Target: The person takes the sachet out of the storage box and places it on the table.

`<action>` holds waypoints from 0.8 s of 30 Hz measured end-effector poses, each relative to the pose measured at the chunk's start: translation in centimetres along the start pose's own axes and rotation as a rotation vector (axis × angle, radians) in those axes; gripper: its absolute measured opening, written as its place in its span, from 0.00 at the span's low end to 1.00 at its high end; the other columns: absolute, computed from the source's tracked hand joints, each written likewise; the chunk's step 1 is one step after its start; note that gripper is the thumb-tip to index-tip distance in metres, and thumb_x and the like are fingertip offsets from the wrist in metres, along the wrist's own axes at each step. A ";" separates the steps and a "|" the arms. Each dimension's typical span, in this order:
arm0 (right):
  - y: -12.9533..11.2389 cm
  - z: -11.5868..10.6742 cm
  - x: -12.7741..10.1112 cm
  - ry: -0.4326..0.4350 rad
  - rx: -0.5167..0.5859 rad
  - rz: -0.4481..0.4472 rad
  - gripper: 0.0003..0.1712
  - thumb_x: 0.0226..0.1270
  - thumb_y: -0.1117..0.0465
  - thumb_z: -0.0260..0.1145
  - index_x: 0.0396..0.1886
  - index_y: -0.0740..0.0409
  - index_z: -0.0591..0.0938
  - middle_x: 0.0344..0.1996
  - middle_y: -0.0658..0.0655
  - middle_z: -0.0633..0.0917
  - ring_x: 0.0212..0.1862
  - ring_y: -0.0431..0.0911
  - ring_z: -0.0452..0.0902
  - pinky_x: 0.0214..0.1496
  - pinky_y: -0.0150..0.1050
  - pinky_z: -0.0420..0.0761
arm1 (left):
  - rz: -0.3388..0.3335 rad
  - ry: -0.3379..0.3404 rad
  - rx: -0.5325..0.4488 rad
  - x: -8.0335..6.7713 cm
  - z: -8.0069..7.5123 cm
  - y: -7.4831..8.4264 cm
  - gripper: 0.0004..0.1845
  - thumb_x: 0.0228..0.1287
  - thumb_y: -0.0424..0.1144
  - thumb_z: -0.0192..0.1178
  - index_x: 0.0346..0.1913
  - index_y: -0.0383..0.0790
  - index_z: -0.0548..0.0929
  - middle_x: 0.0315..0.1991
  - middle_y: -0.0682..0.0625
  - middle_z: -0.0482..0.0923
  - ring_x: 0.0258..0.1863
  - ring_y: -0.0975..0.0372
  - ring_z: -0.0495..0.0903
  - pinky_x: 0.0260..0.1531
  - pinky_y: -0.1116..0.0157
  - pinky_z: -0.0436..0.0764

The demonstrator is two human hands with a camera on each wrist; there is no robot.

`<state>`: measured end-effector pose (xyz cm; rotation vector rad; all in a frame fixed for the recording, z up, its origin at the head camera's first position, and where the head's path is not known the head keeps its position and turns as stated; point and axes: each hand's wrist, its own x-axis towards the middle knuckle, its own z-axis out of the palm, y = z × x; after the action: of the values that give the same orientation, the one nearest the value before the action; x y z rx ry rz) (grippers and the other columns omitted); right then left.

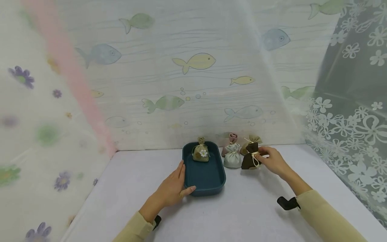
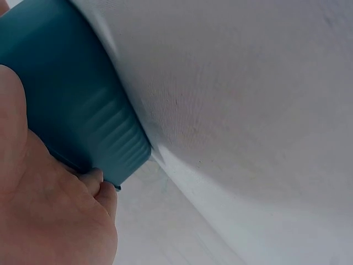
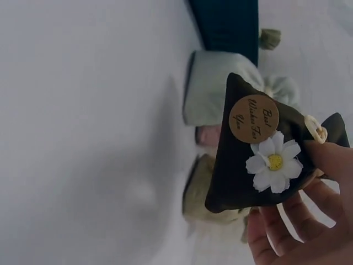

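My right hand (image 1: 273, 162) pinches a dark brown drawstring pouch (image 1: 250, 161) by its tied neck. In the right wrist view the pouch (image 3: 242, 165) carries a white flower and a round "Best Wishes For You" label, and is held off the table. My left hand (image 1: 170, 186) lies against a deep teal baking dish (image 1: 204, 193), fingers straight along its left side and thumb at the front rim. Inside the dish, toward the back, an olive-green pouch (image 1: 201, 153) with a white flower stands upright.
Right of the dish stand a pale grey-green pouch (image 1: 232, 158), a pink pouch (image 1: 233, 137) behind it and a khaki pouch (image 1: 255, 139) behind the brown one. The white table (image 1: 136, 174) meets a fish-print curtain (image 1: 193, 94) at the back; flowered curtains hang at both sides.
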<state>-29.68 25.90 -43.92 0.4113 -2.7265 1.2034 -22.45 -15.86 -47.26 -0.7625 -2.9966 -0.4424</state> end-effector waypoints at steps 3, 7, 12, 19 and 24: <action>-0.9 0.1 0.0 -0.012 0.013 0.001 0.19 0.74 0.63 0.65 0.57 0.74 0.79 0.50 0.70 0.84 0.53 0.64 0.80 0.50 0.53 0.83 | 0.013 0.013 -0.014 0.0 -0.1 0.0 0.53 0.76 0.65 0.50 0.78 0.21 0.48 0.81 0.31 0.39 0.79 0.42 0.52 0.73 0.46 0.62; -2.4 0.3 -0.1 -0.018 0.033 -0.030 0.20 0.74 0.63 0.65 0.59 0.72 0.79 0.50 0.67 0.84 0.54 0.62 0.79 0.55 0.56 0.81 | 0.011 0.009 -0.029 -0.1 0.0 -0.1 0.53 0.75 0.66 0.50 0.79 0.22 0.47 0.82 0.31 0.38 0.79 0.42 0.51 0.73 0.45 0.62; -4.3 1.1 -0.1 -0.020 0.068 -0.086 0.15 0.74 0.64 0.65 0.54 0.68 0.82 0.46 0.63 0.85 0.50 0.55 0.79 0.55 0.53 0.81 | 0.000 0.000 -0.027 0.0 0.1 0.1 0.54 0.75 0.67 0.49 0.79 0.22 0.47 0.82 0.32 0.37 0.79 0.43 0.51 0.74 0.46 0.61; -6.6 3.1 0.3 -0.036 0.129 -0.112 0.15 0.74 0.65 0.65 0.55 0.68 0.82 0.47 0.62 0.84 0.50 0.55 0.80 0.54 0.52 0.82 | -0.002 -0.009 -0.019 -0.2 -0.2 0.2 0.53 0.75 0.66 0.51 0.79 0.22 0.47 0.82 0.31 0.38 0.79 0.43 0.51 0.73 0.46 0.62; -8.0 4.8 0.9 -0.046 0.154 -0.128 0.15 0.74 0.64 0.65 0.55 0.67 0.82 0.48 0.63 0.85 0.52 0.57 0.80 0.53 0.50 0.81 | -0.011 -0.017 0.000 -0.1 -0.2 0.1 0.53 0.75 0.67 0.50 0.79 0.23 0.47 0.82 0.33 0.37 0.80 0.44 0.51 0.74 0.48 0.62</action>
<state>-28.24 17.01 -41.37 0.6288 -2.6073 1.3896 -22.34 -15.83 -47.01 -0.7535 -3.0183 -0.4378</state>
